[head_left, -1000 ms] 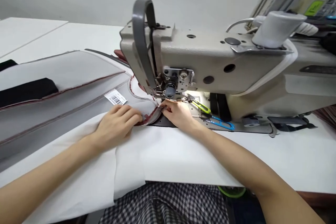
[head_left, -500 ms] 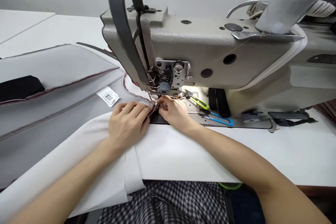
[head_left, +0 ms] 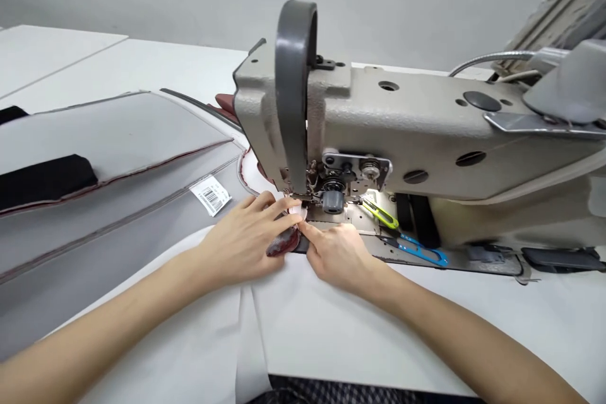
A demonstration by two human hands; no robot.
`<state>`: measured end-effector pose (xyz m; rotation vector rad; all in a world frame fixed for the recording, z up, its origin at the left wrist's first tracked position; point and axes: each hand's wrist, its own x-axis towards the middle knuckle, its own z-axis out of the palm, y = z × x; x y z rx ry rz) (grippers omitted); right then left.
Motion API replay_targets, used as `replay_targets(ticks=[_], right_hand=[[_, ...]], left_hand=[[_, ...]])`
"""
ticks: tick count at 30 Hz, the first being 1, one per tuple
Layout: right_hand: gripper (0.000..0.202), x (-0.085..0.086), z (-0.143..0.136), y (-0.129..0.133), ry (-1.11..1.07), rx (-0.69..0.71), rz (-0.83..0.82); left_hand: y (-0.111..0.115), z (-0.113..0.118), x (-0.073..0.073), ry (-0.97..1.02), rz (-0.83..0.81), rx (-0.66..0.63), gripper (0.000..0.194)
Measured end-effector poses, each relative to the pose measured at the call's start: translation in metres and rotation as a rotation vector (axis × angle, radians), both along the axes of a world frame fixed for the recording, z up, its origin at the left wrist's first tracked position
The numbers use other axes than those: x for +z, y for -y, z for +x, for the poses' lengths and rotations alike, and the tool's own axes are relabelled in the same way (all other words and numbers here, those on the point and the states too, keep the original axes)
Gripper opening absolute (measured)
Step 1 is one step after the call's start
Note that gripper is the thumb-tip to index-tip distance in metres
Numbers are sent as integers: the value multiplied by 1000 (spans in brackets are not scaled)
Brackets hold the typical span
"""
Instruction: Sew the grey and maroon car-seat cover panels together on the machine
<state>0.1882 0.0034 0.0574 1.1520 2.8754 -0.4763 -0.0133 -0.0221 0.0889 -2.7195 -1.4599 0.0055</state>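
Observation:
My left hand lies at the fabric edge beside the presser foot, fingers stretched over it and thumb low. Between fingers and thumb shows a dark red, grey-backed flap of the fabric cover. My right hand touches that edge with its index fingertip; the thumb is apart from the index and the other fingers are curled. Just behind the fingertips stands the sewing machine, its needle area partly hidden. The grey fabric panel with seams and a white barcode label spreads left.
Yellow-green thread snips and blue thread snips lie on the machine bed, right of my right hand. Black strips hang beside the machine's arm. White cloth covers part of the white table in front.
The view has shifted, so the machine sits lower and further right. My right fingers have gone from a pinch to a pointing index. The edge flap between my hands has turned up more visibly.

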Motion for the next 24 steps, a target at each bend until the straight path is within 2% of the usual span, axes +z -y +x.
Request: replay_targets(ticks=[5,10,13,18,24], right_hand=[[58,-3,-4,6,78,-1,23],[43,-8,-4,4,-111,-170,-57],[41,-8,-3,-1,-118,-249,-74],[46,1,-3,-8,-12,-148,-31],[50,5,-1,-12,59,-134,-27]], left_hand=[[1,2,-9,64,62,14,28],[-3,4,-21,86,180,-8,18],[-2,3,-23,95,196,-41,15],[3,7,-25,101,235,-19,16],[1,9,-34,142,203,-18,17]])
